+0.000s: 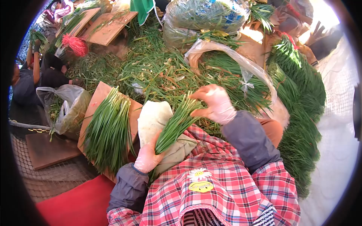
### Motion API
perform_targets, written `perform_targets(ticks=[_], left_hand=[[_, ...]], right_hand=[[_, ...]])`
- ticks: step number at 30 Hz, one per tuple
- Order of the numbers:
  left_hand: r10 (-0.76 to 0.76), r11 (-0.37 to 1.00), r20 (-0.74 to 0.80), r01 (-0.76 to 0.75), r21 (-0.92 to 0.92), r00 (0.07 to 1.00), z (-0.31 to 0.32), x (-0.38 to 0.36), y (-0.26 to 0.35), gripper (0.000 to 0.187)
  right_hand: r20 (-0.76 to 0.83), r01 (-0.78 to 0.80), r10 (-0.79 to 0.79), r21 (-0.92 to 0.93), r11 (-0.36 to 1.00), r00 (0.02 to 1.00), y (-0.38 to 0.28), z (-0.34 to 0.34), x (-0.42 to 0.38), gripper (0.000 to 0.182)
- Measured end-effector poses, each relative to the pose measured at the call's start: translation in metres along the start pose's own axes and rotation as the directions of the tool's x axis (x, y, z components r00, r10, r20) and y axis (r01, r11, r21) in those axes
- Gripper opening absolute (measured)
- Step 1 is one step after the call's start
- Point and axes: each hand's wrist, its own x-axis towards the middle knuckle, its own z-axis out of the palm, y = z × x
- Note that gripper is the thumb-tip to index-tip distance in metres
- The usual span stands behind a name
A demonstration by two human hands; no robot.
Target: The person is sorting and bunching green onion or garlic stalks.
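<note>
A bunch of garlic chives slants across my lap, pale cut ends up and green leaves down. My left hand, in a thin clear glove, is closed around its lower leafy part. At the pale ends is my right hand, also gloved, with thumb and forefinger curved against the bunch; its other fingers are partly hidden. Beneath the bunch a whitish cloth covers my leg. To the left, a larger pile of chives lies on a tilted wooden board.
Loose leaves and trimmings cover the ground ahead. A plastic bag of greens stands at left, near another person. Long rows of chives lie at right. A large stuffed bag and more boards are farther back.
</note>
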Motion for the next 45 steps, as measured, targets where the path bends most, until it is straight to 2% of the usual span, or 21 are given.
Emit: perform_targets(ticks=[2, 5, 8, 10, 13, 14, 15, 17, 21, 23, 25, 27, 29, 32, 35, 36, 37, 39, 41, 42, 45], left_hand=[[-0.039, 0.999, 0.033, 0.039, 0.003, 0.999, -0.003, 0.001, 0.005, 0.071], [-0.021, 1.000, 0.030, 0.021, 0.001, 0.999, -0.003, -0.002, 0.005, 0.070], [-0.026, 0.999, 0.060, 0.023, 0.040, 0.998, -0.006, 0.001, 0.005, 0.070], [-0.035, 0.999, 0.083, 0.034, 0.017, 0.996, -0.006, 0.000, 0.002, 0.070], [-0.017, 0.992, 0.083, 0.027, -0.126, 0.996, -0.007, 0.000, -0.008, 0.071], [-0.012, 0.981, 0.083, 0.028, -0.191, 0.996, -0.006, 0.001, -0.014, 0.072], [-0.008, 0.968, 0.085, 0.029, -0.251, 0.996, -0.007, 0.001, -0.017, 0.072], [-0.089, 0.899, 0.169, 0.152, -0.411, 0.982, -0.013, 0.002, -0.017, 0.073], [-0.179, 0.755, 0.306, 0.330, -0.566, 0.935, -0.025, 0.005, -0.003, 0.072], [-0.164, 0.728, 0.305, 0.324, -0.604, 0.938, -0.024, 0.006, -0.004, 0.071], [-0.143, 0.732, 0.277, 0.290, -0.616, 0.950, -0.023, 0.006, -0.001, 0.064], [-0.140, 0.768, 0.262, 0.271, -0.581, 0.955, -0.024, 0.006, 0.009, 0.062], [-0.143, 0.804, 0.269, 0.270, -0.530, 0.953, -0.022, 0.006, 0.012, 0.063], [0.079, 0.924, 0.089, -0.039, -0.380, 0.993, -0.009, 0.009, 0.007, 0.066], [0.201, 0.973, 0.040, -0.195, -0.125, 0.979, -0.014, 0.005, 0.022, 0.064], [0.111, 0.994, 0.150, -0.106, -0.040, 0.982, -0.019, 0.006, 0.016, 0.067], [0.029, 0.996, 0.091, -0.036, 0.076, 0.995, -0.014, -0.002, 0.007, 0.077], [-0.204, 0.966, 0.214, 0.231, -0.115, 0.955, -0.030, -0.011, 0.058, 0.053], [0.162, 0.982, 0.036, -0.165, 0.095, 0.986, -0.018, -0.007, 0.028, 0.056], [0.112, 0.991, 0.078, -0.117, 0.059, 0.991, -0.015, -0.004, 0.018, 0.055], [0.102, 0.995, 0.185, -0.097, -0.035, 0.977, -0.011, 0.000, 0.010, 0.054]], right_hand=[[-0.080, 0.187, -0.190, -0.044, 0.981, 0.978, -0.005, 0.022, 0.002, 0.030], [0.147, 0.212, -0.187, -0.178, 0.961, 0.971, -0.001, 0.043, -0.001, 0.023], [0.144, 0.144, -0.105, -0.291, 0.946, 0.984, 0.000, 0.048, -0.002, 0.009], [0.179, -0.007, 0.068, -0.320, 0.947, 0.981, 0.009, 0.035, 0.004, 0.005], [-0.032, -0.376, 0.390, -0.347, 0.859, 0.920, 0.083, 0.012, -0.010, 0.017], [0.054, -0.419, 0.514, -0.509, 0.752, 0.856, 0.099, 0.001, -0.016, 0.017], [0.315, -0.277, 0.597, -0.665, 0.693, 0.738, 0.118, 0.000, -0.027, 0.020], [0.473, -0.242, 0.653, -0.668, 0.703, 0.591, 0.104, -0.014, -0.042, 0.023], [0.401, -0.366, 0.600, -0.521, 0.771, 0.693, 0.091, -0.008, -0.053, 0.025], [0.339, -0.363, 0.388, -0.136, 0.922, 0.857, 0.079, -0.011, -0.059, 0.022], [0.260, -0.474, 0.457, 0.005, 0.881, 0.851, 0.068, -0.015, -0.048, 0.022], [0.315, -0.657, 0.587, 0.493, 0.570, 0.746, 0.058, -0.023, -0.026, 0.028], [0.168, -0.436, 0.415, 0.542, 0.719, 0.894, 0.038, -0.038, -0.005, 0.032], [0.354, -0.264, 0.148, 0.307, 0.915, 0.924, 0.035, -0.028, 0.020, 0.044], [0.545, -0.311, 0.086, 0.336, 0.889, 0.834, 0.029, -0.012, 0.020, 0.046], [0.644, -0.352, 0.081, 0.304, 0.885, 0.761, 0.023, -0.011, 0.022, 0.041], [0.672, -0.452, 0.123, 0.341, 0.824, 0.730, 0.029, 0.010, 0.014, 0.038], [0.628, -0.454, 0.064, 0.485, 0.747, 0.775, 0.026, 0.015, 0.001, 0.033], [0.548, -0.280, 0.059, 0.330, 0.902, 0.835, 0.020, 0.018, -0.004, 0.038], [0.519, -0.166, 0.057, 0.166, 0.972, 0.853, 0.011, 0.007, -0.006, 0.038], [0.504, -0.165, 0.243, -0.196, 0.967, 0.829, -0.004, 0.005, -0.009, 0.035]])
